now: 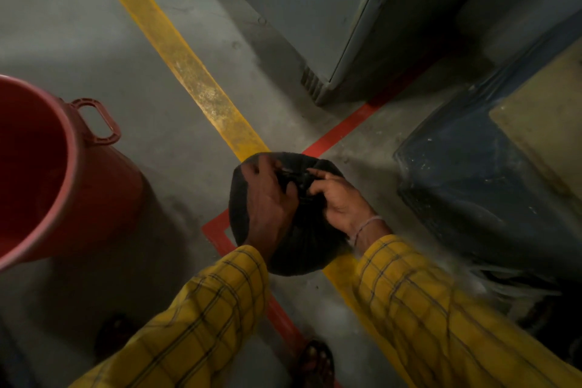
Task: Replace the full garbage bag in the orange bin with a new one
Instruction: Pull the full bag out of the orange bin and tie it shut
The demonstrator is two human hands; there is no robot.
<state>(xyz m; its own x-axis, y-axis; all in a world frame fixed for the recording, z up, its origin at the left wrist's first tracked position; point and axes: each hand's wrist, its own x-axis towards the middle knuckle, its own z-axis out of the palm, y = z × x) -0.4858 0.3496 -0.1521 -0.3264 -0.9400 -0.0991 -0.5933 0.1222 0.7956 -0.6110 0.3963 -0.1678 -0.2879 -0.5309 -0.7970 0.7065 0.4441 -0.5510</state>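
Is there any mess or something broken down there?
Nothing is spilled or broken. The orange bin stands upright with no bag inside, which fits the job. Both hands, left and right, grip the black garbage bag at its gathered top.

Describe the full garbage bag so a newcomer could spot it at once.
Start at the big orange bin on the left, then follow the yellow floor stripe down to where it meets the red line. There sits the black garbage bag, round and bulging, its gathered top pinched by the left hand and right hand. It is the only dark, soft thing between the yellow checked sleeves.
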